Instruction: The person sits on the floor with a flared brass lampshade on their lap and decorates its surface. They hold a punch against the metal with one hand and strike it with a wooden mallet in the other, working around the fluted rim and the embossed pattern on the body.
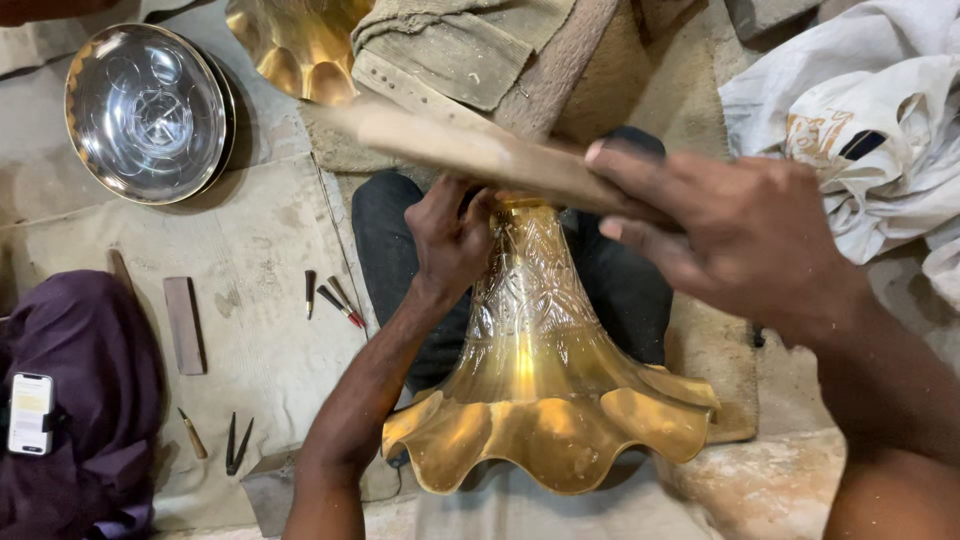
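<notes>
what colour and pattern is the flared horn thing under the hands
Shiny golden brass horn, engraved leafy pattern on its neck, scalloped rim; shows best in the head view.

one head view looks steeply down, close over the lap.

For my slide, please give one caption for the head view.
Left hand steadies an engraved brass horn while right hand holds a wooden stick above it.
</notes>
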{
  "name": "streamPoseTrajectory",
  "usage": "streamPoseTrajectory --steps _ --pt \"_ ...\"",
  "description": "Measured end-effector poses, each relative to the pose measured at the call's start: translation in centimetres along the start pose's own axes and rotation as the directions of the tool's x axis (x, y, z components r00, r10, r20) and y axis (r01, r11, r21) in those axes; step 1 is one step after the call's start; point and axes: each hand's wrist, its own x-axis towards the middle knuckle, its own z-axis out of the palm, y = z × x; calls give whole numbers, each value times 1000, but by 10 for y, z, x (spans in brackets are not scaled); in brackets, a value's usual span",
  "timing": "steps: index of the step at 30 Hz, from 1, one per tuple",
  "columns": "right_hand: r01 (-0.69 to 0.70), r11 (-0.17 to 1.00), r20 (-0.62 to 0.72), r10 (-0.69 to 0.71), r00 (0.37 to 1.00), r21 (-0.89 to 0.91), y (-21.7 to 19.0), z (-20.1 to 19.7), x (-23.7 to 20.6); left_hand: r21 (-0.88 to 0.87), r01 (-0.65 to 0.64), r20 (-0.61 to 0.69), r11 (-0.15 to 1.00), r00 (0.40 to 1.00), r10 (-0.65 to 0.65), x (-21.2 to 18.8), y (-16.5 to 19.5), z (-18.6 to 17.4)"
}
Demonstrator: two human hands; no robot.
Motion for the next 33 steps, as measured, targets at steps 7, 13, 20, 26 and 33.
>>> streamPoseTrajectory --steps 7,13,20,26,33 --pt "73 969 -236 -16 972 234 3 19 -18 -81 -17 -4 997 1000 16 3 14 -9" --pt "122 925 -372 23 928 360 -12 13 -20 -53 -44 9 998 999 45 11 18 -12" --pt "32 924 -392 129 911 380 -27 17 -24 -20 -34 55 999 998 35 6 7 -12" --pt "37 935 -372 103 923 352 -24 22 -33 23 -78 87 997 993 75 3 -11 -9" --pt "-28 974 -295 96 951 226 -23 23 -31 -35 -106 102 994 989 109 5 -12 -15"
